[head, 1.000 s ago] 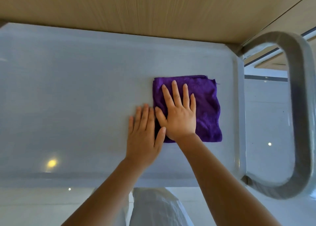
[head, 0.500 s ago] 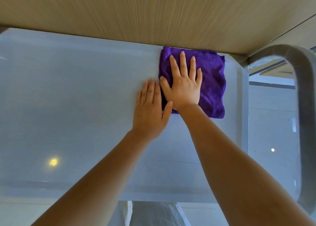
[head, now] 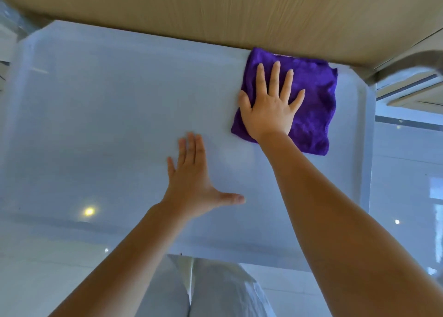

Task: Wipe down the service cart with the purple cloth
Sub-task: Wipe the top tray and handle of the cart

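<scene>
Flat-fingered, the right hand (head: 269, 108) presses the fuzzy square purple cloth (head: 309, 101); left hand (head: 191, 182) splayed on the smooth cart top (head: 107, 125).

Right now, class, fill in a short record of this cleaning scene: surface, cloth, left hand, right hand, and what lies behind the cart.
surface: pale grey service cart top
cloth: purple cloth, folded square, at the far right corner
right hand: right hand flat on the cloth, fingers spread
left hand: left hand flat on the bare cart top, apart from the cloth
behind: wood-grain panel
</scene>
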